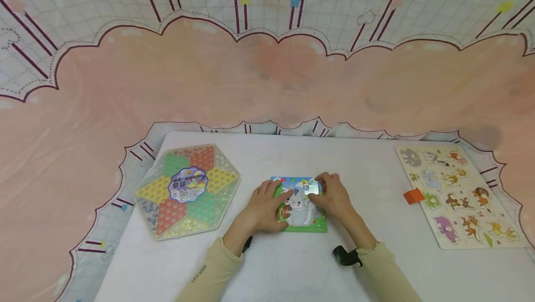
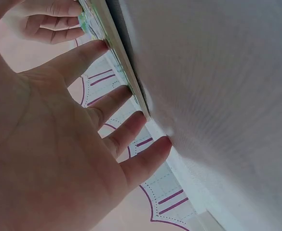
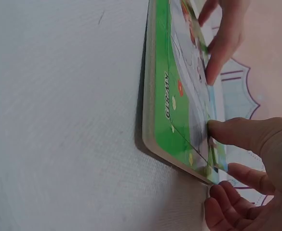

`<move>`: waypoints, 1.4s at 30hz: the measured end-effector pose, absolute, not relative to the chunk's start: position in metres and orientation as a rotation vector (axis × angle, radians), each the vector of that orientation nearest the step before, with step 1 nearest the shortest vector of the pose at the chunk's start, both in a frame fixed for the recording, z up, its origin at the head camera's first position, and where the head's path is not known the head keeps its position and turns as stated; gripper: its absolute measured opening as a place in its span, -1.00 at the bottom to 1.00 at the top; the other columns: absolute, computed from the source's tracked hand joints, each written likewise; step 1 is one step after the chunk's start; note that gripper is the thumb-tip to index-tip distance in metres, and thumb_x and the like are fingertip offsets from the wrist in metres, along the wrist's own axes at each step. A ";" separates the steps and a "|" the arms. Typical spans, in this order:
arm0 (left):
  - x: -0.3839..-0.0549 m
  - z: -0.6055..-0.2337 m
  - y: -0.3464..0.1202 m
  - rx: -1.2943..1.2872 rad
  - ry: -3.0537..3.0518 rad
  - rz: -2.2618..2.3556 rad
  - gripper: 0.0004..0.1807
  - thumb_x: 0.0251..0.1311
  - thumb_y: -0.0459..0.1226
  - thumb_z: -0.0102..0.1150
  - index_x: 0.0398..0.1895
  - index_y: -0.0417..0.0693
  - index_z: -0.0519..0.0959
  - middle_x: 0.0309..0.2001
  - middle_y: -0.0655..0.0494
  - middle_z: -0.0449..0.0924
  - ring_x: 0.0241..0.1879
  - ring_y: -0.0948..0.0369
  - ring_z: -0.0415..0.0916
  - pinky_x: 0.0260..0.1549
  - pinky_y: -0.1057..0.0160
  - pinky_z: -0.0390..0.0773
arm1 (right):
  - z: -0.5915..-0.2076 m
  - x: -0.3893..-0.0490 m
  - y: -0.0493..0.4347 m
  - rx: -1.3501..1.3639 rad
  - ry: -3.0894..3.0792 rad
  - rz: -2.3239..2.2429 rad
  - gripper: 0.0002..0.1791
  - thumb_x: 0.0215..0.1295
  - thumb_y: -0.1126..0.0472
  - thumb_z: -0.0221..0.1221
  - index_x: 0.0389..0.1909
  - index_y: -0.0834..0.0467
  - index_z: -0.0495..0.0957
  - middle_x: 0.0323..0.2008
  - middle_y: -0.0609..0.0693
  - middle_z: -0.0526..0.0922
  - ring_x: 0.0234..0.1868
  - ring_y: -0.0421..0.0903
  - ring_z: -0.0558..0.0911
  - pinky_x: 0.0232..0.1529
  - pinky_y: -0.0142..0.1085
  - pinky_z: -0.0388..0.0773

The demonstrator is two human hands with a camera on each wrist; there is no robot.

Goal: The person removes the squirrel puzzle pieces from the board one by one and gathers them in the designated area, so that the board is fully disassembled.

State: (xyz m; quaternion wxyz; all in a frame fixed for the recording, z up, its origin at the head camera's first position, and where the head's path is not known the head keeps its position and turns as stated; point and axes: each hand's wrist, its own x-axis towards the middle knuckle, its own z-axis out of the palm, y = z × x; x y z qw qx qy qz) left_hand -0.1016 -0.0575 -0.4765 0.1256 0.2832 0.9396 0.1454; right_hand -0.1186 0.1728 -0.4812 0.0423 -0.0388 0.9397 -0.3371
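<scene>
Head view: at lower centre, the left hand [image 1: 265, 206] lies spread on the puzzle [image 1: 300, 216]; the right hand [image 1: 336, 196] pinches its upper-right corner. Adjusting that corner seems underway; light, level pressure looks needed next.

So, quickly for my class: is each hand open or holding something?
Left hand: open, fingers spread on the cartoon-animal jigsaw puzzle.
Right hand: closed on the puzzle's far right corner; whether it pinches a loose piece cannot be told.
</scene>
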 end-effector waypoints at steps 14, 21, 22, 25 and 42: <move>-0.102 -0.478 -0.056 0.819 2.747 0.392 -0.13 0.05 0.11 0.30 0.47 0.17 0.30 0.48 -0.10 0.03 0.44 -0.10 -0.07 0.31 -0.13 0.16 | -0.481 -0.122 0.175 -0.212 2.774 -1.323 -0.60 0.19 0.40 0.30 0.04 0.27 0.47 -0.27 0.11 0.57 -0.36 -0.08 0.54 -0.34 -0.31 0.49; -0.102 -0.476 -0.057 0.824 2.744 0.407 -0.14 0.05 0.11 0.30 0.47 0.16 0.30 0.49 -0.11 0.02 0.44 -0.12 -0.06 0.31 -0.14 0.15 | -0.479 -0.131 0.184 -0.192 2.745 -1.457 -0.61 0.20 0.44 0.28 0.07 0.30 0.51 -0.25 0.17 0.58 -0.37 -0.06 0.58 -0.37 -0.39 0.51; -0.102 -0.476 -0.057 0.824 2.742 0.410 -0.14 0.06 0.11 0.30 0.47 0.17 0.30 0.49 -0.11 0.02 0.44 -0.12 -0.06 0.31 -0.14 0.15 | -0.478 -0.133 0.187 -0.181 2.743 -1.462 -0.61 0.20 0.43 0.28 0.07 0.31 0.51 -0.25 0.17 0.58 -0.36 -0.05 0.58 -0.37 -0.39 0.52; -0.101 -0.476 -0.057 0.825 2.741 0.412 -0.14 0.05 0.11 0.30 0.47 0.17 0.30 0.49 -0.11 0.02 0.44 -0.12 -0.06 0.31 -0.14 0.15 | -0.477 -0.139 0.197 -0.136 2.731 -1.495 -0.60 0.21 0.44 0.27 0.09 0.33 0.51 -0.23 0.21 0.58 -0.34 -0.02 0.61 -0.39 -0.42 0.53; -0.101 -0.473 -0.058 0.826 2.727 0.402 -0.13 0.06 0.10 0.28 0.49 0.18 0.27 0.50 -0.10 0.00 0.44 -0.11 -0.06 0.32 -0.14 0.14 | -0.471 -0.168 0.268 0.063 2.767 -1.635 -0.56 0.25 0.45 0.22 0.15 0.46 0.45 -0.13 0.42 0.55 -0.41 -0.32 0.51 -0.38 -0.58 0.47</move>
